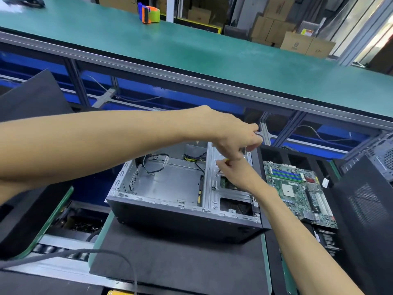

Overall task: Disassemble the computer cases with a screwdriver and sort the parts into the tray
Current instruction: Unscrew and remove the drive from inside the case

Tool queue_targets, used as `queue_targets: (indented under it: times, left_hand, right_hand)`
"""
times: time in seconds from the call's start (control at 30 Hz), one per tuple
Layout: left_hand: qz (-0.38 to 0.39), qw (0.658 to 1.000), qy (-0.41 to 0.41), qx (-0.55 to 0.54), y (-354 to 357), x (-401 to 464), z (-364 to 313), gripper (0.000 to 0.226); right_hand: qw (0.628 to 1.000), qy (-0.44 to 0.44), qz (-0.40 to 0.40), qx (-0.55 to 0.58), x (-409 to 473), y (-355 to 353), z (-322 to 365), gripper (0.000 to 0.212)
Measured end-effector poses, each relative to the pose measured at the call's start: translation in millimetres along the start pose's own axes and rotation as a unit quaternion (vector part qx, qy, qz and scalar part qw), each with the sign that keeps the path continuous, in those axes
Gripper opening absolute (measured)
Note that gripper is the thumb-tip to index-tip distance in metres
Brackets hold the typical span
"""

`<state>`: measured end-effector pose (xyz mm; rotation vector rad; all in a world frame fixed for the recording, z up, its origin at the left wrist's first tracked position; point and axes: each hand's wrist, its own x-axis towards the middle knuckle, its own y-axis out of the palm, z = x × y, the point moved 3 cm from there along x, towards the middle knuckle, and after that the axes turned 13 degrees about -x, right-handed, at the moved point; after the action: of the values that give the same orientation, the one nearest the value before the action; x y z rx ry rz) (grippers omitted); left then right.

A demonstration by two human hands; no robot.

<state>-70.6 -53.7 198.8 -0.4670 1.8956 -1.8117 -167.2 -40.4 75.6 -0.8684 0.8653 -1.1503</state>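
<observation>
A long green desk point(191, 52) runs across the scene beyond both hands, matte and smooth with a grey metal edge; behind it stand stacked brown cardboard boxes point(297, 39), and on it, far up and left of the hands, sits an orange, blue and green tape dispenser point(148, 12); below the hands lies a black foam mat point(176, 258), slightly rough, bordered in green, with a roller track to its left. On that mat, directly under the hands, lies the computer case point(182, 192), an open box of bare grey sheet metal with a dark outer wall; its large left bay holds only loose black and yellow cables point(191, 160), while the right bay under the hands is a perforated drive cage. Just right of the right hand lies a green motherboard point(297, 188), flat, with blue and green slots; further right leans a black meshed side panel point(361, 205). The left hand point(236, 137) reaches across from the left, fingers curled and pinched above the cage; what it grips is hidden. The right hand point(236, 173) sits just beneath it, closed around a thin screwdriver point(219, 170) whose tip meets the cage; a yellow bit shows between the two hands.
</observation>
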Motion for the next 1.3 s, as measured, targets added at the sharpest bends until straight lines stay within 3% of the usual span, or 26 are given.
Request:
queue_targets:
  times: [0.07, 0.13, 0.2, 0.33, 0.47, 0.6, 0.67, 0.73, 0.77, 0.9, 0.97, 1.03, 1.1, 1.13, 1.2, 1.3]
  left_hand:
    - [-0.004, 1.0, 0.004, 0.021, 1, -1, 1, 0.023]
    - [-0.052, 0.995, -0.01, 0.082, -2, -4, -3, 0.042]
    - [-0.079, 0.994, -0.009, 0.076, 0, -3, -4, 0.051]
    - [-0.051, 0.999, 0.008, 0.007, 7, -2, 2, 0.022]
    - [-0.125, 0.989, -0.063, 0.052, 2, -6, -1, 0.056]
    - [-0.04, 0.997, -0.006, -0.069, 10, -5, -4, 0.019]
    - [-0.04, 0.999, -0.002, -0.024, 12, -4, -3, 0.011]
    - [-0.069, 0.996, -0.041, 0.034, 10, -5, -4, 0.013]
    - [-0.081, 0.994, -0.068, 0.039, 9, -4, -2, 0.025]
    - [-0.141, 0.968, -0.158, -0.132, -5, -5, 11, 0.067]
    - [-0.198, 0.944, -0.165, -0.208, -11, -9, 19, 0.063]
    - [-0.247, 0.895, -0.182, -0.323, -1, -15, 36, 0.049]
    - [-0.212, 0.844, -0.208, -0.447, 30, -22, 45, 0.036]
    - [-0.172, 0.845, -0.201, -0.465, 49, -25, 44, 0.029]
    - [-0.097, 0.9, -0.165, -0.391, 87, -27, 34, 0.017]
    - [-0.073, 0.944, -0.129, -0.296, 125, -26, 20, 0.016]
  right_hand:
    - [0.999, 0.012, 0.029, 0.012, -1, 1, -2, 0.045]
    - [0.999, 0.022, 0.038, 0.007, -2, 2, -2, 0.044]
    - [0.999, 0.024, 0.021, 0.003, -2, 3, -1, 0.048]
    - [0.999, 0.018, 0.012, 0.034, -5, 4, -1, 0.044]
    - [0.998, 0.019, 0.003, 0.055, -9, 1, 7, 0.021]
    - [0.996, 0.016, 0.01, 0.091, -13, 5, 7, 0.008]
    - [0.993, 0.01, 0.012, 0.119, -14, 7, 7, 0.006]
    - [0.994, -0.001, -0.002, 0.109, -13, 8, 10, 0.013]
    - [0.996, -0.008, -0.016, 0.092, -12, 8, 11, 0.022]
    - [0.995, -0.006, -0.067, 0.072, -12, 9, 10, 0.047]
    - [0.987, -0.008, -0.091, 0.129, -16, 8, 5, 0.048]
    - [0.973, -0.001, -0.115, 0.201, -18, 5, 0, 0.047]
    - [0.95, 0.02, -0.135, 0.282, -19, 4, -4, 0.045]
    - [0.933, 0.034, -0.142, 0.328, -21, 4, -6, 0.044]
    - [0.9, 0.054, -0.153, 0.404, -23, 3, -9, 0.041]
    - [0.877, 0.082, -0.165, 0.445, -25, 8, -16, 0.041]
